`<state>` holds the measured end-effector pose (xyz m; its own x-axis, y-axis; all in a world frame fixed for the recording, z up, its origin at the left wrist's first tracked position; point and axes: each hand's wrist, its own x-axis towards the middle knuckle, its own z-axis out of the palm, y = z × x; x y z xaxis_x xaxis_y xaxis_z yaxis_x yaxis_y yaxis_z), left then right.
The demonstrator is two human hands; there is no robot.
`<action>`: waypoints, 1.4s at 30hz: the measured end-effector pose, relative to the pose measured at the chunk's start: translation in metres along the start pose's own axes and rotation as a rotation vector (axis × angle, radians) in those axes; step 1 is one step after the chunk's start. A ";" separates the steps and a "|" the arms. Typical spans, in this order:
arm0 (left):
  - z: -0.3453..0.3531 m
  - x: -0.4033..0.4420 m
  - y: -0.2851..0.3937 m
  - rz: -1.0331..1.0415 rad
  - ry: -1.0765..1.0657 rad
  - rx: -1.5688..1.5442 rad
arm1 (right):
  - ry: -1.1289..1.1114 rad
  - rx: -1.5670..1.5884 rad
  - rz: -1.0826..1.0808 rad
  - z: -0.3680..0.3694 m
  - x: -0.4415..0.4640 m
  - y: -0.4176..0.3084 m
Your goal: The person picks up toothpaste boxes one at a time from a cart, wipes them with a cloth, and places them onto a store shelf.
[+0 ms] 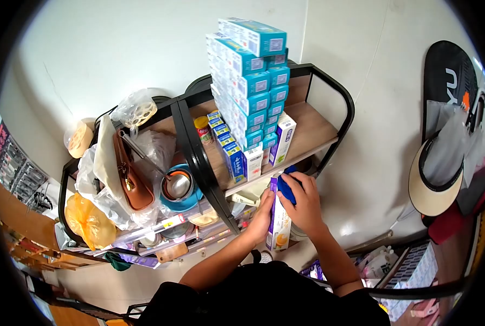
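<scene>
Between my hands is a long purple and white box point(278, 223), held upright in front of the shelf. My left hand point(261, 217) grips its left side. A dark blue cloth point(288, 187) is bunched in my right hand point(303, 204), pressed against the box's upper part. Just beyond, on the wooden shelf point(313, 127), rises a tall stack of teal and white boxes point(248, 98). Another purple and white box point(282, 139) stands to the right of the stack, and blue and yellow boxes point(232, 160) line up at its left.
On the left shelf lie a brown handbag point(136, 185), a steel ladle in a blue bowl point(196, 200) and a yellow plastic bag point(90, 220). A black metal frame point(199, 152) divides the shelves. A sun visor point(430, 195) hangs at the right.
</scene>
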<state>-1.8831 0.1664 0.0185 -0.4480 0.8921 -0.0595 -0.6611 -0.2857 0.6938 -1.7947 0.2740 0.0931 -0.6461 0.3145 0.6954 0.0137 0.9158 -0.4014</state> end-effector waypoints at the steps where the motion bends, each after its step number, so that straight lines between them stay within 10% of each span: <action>1: -0.001 -0.007 0.007 0.000 0.024 -0.004 | -0.015 -0.072 -0.060 0.005 -0.005 -0.008; 12: -0.026 -0.068 0.032 -0.085 0.020 0.110 | -0.013 -0.228 0.088 0.030 -0.124 -0.131; 29: 0.052 -0.138 -0.042 -0.351 -0.577 0.213 | 0.378 -0.514 0.452 -0.043 -0.229 -0.221; 33: 0.122 -0.148 0.028 0.382 -0.885 0.756 | 0.487 -0.626 0.375 -0.083 -0.262 -0.241; 36: 0.200 -0.178 0.120 0.854 -0.994 0.529 | 0.551 -0.643 0.375 -0.115 -0.288 -0.260; 42: 0.296 -0.268 0.219 1.327 -1.392 0.808 | 0.594 -0.713 0.364 -0.160 -0.347 -0.296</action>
<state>-1.7296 -0.0312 0.3986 0.5806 0.0442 0.8130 0.1286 -0.9910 -0.0380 -1.4522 -0.0662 0.0658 -0.0270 0.5011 0.8650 0.7164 0.6132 -0.3328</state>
